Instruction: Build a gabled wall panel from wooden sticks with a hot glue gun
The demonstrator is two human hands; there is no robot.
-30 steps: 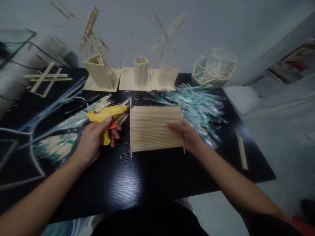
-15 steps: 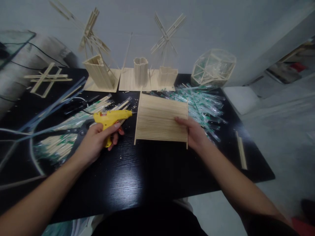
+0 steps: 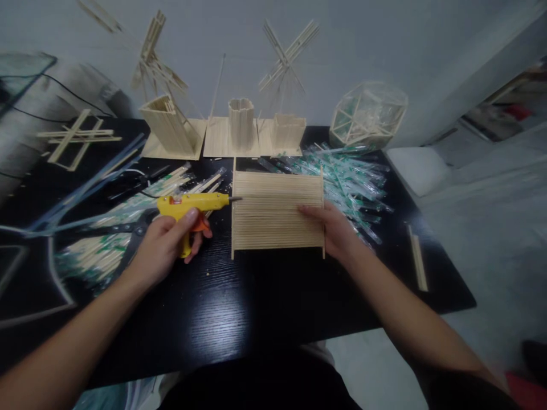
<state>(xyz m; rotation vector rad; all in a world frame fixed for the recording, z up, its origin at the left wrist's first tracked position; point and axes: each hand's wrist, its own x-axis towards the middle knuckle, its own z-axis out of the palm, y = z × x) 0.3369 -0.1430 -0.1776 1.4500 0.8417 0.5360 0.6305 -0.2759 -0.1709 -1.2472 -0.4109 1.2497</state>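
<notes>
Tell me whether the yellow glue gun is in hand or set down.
In hand: the left hand grips the yellow glue gun by its handle, pointing it toward the stick panel.

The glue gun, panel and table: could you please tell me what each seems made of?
Glue gun: probably smooth plastic, from its even, bright yellow body; the nozzle looks like grey metal.
Panel: likely bare wooden sticks, pale and matt, in rows.
Table: perhaps wood or laminate, black and glossy, with grain-like lines in the reflection.
</notes>
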